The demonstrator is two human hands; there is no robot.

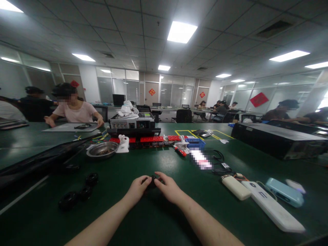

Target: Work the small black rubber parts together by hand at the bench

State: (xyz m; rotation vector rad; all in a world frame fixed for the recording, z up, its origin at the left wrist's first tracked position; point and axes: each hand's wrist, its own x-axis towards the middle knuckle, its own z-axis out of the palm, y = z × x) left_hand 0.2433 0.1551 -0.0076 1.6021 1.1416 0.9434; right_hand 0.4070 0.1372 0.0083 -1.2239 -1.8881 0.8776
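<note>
My left hand (138, 187) and my right hand (167, 185) meet near the middle of the green table (115, 218). Between their fingertips they hold a small black object (153, 181), partly covered by the fingers; its details are too small to tell. To the left of my hands lie several black coiled rings, one (68, 200) nearest the front and another (91, 178) farther back. A metal bowl (102, 150) with small parts inside stands behind them.
A red screwdriver (180, 150) lies beside a blue tray (196, 142). White and light blue devices (285, 192) and cables sit at right, near a large black case (274, 140). A long black panel (38, 155) lies at left. A person in pink (75, 111) sits across the table.
</note>
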